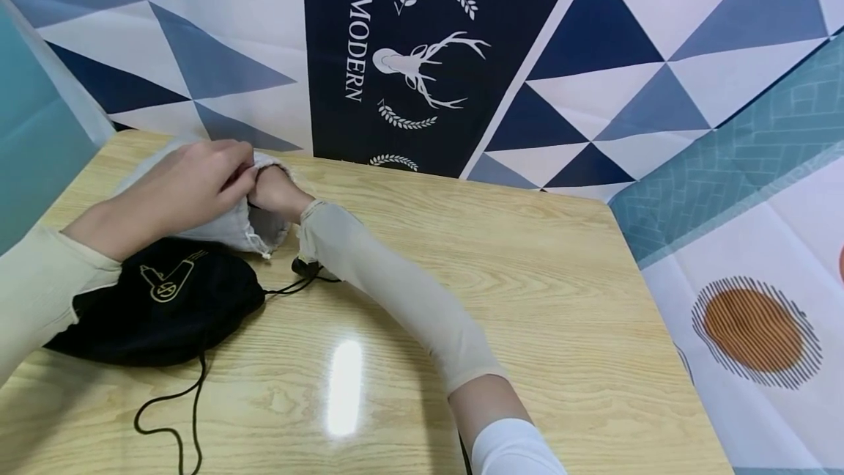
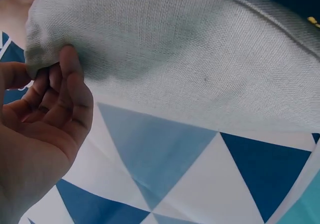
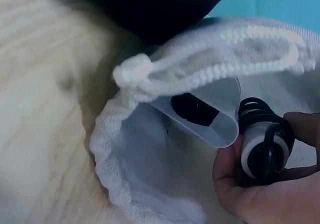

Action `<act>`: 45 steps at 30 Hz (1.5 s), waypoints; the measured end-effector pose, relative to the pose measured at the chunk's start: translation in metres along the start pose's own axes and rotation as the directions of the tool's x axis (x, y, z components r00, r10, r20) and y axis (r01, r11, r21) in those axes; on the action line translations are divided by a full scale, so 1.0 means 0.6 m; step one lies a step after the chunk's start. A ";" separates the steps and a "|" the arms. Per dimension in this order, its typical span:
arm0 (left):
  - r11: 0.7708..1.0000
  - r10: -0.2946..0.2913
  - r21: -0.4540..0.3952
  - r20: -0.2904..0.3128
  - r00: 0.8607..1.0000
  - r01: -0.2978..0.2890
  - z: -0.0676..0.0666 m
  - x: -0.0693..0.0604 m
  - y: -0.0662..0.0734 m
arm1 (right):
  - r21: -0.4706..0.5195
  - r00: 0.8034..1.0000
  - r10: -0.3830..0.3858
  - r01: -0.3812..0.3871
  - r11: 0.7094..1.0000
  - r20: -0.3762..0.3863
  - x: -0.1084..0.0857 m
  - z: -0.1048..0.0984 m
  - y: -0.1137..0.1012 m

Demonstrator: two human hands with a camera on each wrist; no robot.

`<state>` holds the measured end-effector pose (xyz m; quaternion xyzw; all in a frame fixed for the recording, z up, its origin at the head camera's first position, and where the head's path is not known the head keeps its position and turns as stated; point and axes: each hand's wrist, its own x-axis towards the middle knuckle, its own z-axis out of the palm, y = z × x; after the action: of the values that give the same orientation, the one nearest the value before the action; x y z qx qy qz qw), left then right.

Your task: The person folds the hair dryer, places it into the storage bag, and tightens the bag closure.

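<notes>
A light grey drawstring bag lies at the table's back left, its mouth facing right. My left hand pinches the upper edge of that mouth between thumb and fingers, as the left wrist view shows. Inside the opening is my right hand, mostly hidden in the head view. In the right wrist view its fingers grip the white handle of what looks like a hair dryer, with a black cord wound round it. A white flared nozzle with a dark inside sits beside the handle.
A black drawstring pouch with a gold hair dryer print lies just in front of the grey bag. Its black cord trails forward, and a cord lock lies to its right. Patterned cloth hangs behind the wooden table.
</notes>
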<state>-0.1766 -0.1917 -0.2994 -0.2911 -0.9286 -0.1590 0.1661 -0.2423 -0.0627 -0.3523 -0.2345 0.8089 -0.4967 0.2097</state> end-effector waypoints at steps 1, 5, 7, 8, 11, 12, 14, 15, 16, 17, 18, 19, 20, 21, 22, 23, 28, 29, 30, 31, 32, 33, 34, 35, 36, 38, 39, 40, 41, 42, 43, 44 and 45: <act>1.000 -0.006 -0.003 0.000 1.000 0.006 0.001 -0.001 -0.001 | 0.022 1.000 -0.007 0.007 1.000 0.004 0.002 0.000 0.000; 1.000 -0.028 -0.009 0.001 1.000 0.028 0.005 -0.001 -0.006 | 0.095 1.000 -0.030 0.029 0.995 0.009 0.012 -0.004 0.001; 0.999 -0.043 -0.012 0.004 0.999 0.043 0.008 0.000 -0.008 | 0.116 0.999 -0.026 0.024 0.993 0.019 0.017 -0.008 0.002; 0.999 -0.049 -0.014 0.004 0.999 0.049 0.009 0.001 -0.009 | 0.119 0.999 -0.023 0.020 0.993 0.029 0.020 -0.010 0.003; 0.998 -0.066 -0.016 0.004 0.998 0.066 0.014 0.002 -0.012 | 0.101 0.995 -0.006 -0.004 0.995 0.102 0.027 -0.021 0.007; 0.997 -0.070 -0.018 0.006 0.997 0.071 0.015 0.002 -0.014 | 0.088 0.992 -0.010 -0.002 0.996 0.128 0.029 -0.026 0.009; 0.997 -0.079 -0.023 0.016 0.997 0.079 0.019 0.002 -0.017 | 0.060 0.981 -0.011 0.000 0.998 0.194 0.031 -0.036 0.013; 0.996 -0.084 -0.024 0.026 0.996 0.084 0.021 0.002 -0.017 | 0.033 0.974 -0.009 0.002 0.999 0.225 0.030 -0.042 0.014; 0.996 -0.089 -0.025 0.039 0.995 0.090 0.022 0.001 -0.018 | 0.019 0.968 -0.012 0.007 1.000 0.251 0.030 -0.047 0.016; 0.995 -0.093 -0.029 0.050 0.994 0.095 0.024 0.000 -0.018 | 0.000 0.962 -0.008 0.008 1.000 0.274 0.029 -0.052 0.017; 0.995 -0.096 -0.030 0.059 0.994 0.098 0.025 -0.002 -0.018 | -0.022 0.955 -0.001 0.008 1.000 0.298 0.029 -0.055 0.018; 0.995 -0.098 -0.029 0.068 0.993 0.100 0.027 -0.003 -0.018 | -0.046 0.947 0.013 0.002 0.999 0.321 0.028 -0.058 0.019; 0.994 -0.098 -0.031 0.075 0.992 0.100 0.028 -0.004 -0.018 | -0.070 0.942 0.021 0.002 0.998 0.335 0.026 -0.060 0.020; 0.994 -0.098 -0.035 0.081 0.992 0.101 0.030 -0.005 -0.017 | -0.106 0.940 0.033 0.003 0.994 0.340 0.025 -0.061 0.020; 0.994 -0.095 -0.039 0.085 0.992 0.099 0.031 -0.006 -0.018 | -0.142 0.942 0.026 0.024 0.990 0.334 0.024 -0.062 0.021; 0.994 -0.093 -0.042 0.087 0.992 0.097 0.033 -0.006 -0.018 | -0.197 0.949 0.014 0.051 0.979 0.315 0.023 -0.061 0.021; 0.993 -0.094 -0.053 0.117 0.989 0.101 0.040 -0.012 -0.020 | -0.602 0.972 -0.143 0.227 0.765 0.185 0.021 -0.044 0.027; 0.993 -0.096 -0.056 0.123 0.988 0.104 0.042 -0.013 -0.021 | -0.676 0.971 -0.171 0.240 0.697 0.169 0.020 -0.040 0.029; 0.993 -0.096 -0.061 0.128 0.987 0.104 0.044 -0.014 -0.022 | -0.731 0.968 -0.192 0.249 0.636 0.163 0.018 -0.037 0.031; 0.993 -0.093 -0.064 0.134 0.987 0.102 0.046 -0.015 -0.022 | -0.769 0.966 -0.205 0.248 0.590 0.154 0.015 -0.036 0.033; 0.993 -0.089 -0.070 0.143 0.986 0.099 0.049 -0.015 -0.023 | -0.785 0.968 -0.205 0.238 0.572 0.144 0.012 -0.037 0.034; 0.992 -0.081 -0.080 0.154 0.985 0.095 0.052 -0.014 -0.023 | -0.778 0.972 -0.195 0.225 0.587 0.134 0.007 -0.040 0.034; 0.992 -0.073 -0.094 0.169 0.983 0.090 0.054 -0.014 -0.023 | -0.761 0.974 -0.189 0.217 0.612 0.125 0.002 -0.046 0.033; 0.991 -0.063 -0.108 0.185 0.981 0.083 0.056 -0.013 -0.022 | -0.742 0.976 -0.185 0.209 0.636 0.116 -0.004 -0.053 0.030; 0.990 -0.053 -0.118 0.199 0.979 0.078 0.057 -0.012 -0.021 | -0.717 0.978 -0.179 0.202 0.667 0.109 -0.010 -0.062 0.026; 0.988 -0.038 -0.136 0.227 0.973 0.070 0.058 -0.009 -0.019 | -0.654 0.980 -0.171 0.198 0.730 0.106 -0.021 -0.080 0.015; 0.987 -0.037 -0.142 0.242 0.969 0.073 0.057 -0.009 -0.018 | -0.634 0.978 -0.174 0.205 0.746 0.111 -0.027 -0.090 0.010; 0.986 -0.038 -0.144 0.261 0.965 0.078 0.056 -0.008 -0.017 | -0.627 0.976 -0.185 0.213 0.749 0.111 -0.031 -0.098 0.006; 0.986 -0.040 -0.144 0.277 0.960 0.082 0.055 -0.009 -0.017 | -0.616 0.977 -0.186 0.209 0.759 0.103 -0.035 -0.105 0.005; 0.986 -0.044 -0.141 0.291 0.956 0.088 0.054 -0.009 -0.016 | -0.599 0.978 -0.185 0.203 0.774 0.093 -0.038 -0.111 0.006; 0.986 -0.043 -0.139 0.310 0.950 0.090 0.054 -0.010 -0.016 | -0.581 0.980 -0.180 0.193 0.791 0.080 -0.042 -0.116 0.008; 0.986 -0.044 -0.138 0.328 0.944 0.094 0.055 -0.012 -0.015 | -0.561 0.982 -0.177 0.181 0.807 0.062 -0.044 -0.121 0.014; 0.986 -0.040 -0.137 0.347 0.937 0.093 0.056 -0.014 -0.015 | -0.544 0.983 -0.179 0.170 0.822 0.037 -0.046 -0.125 0.020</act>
<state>-0.1825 -0.1895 -0.3344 -0.2943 -0.9380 -0.1815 -0.0264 -0.2649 0.0114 -0.3290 -0.3536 0.8933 -0.2650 0.0817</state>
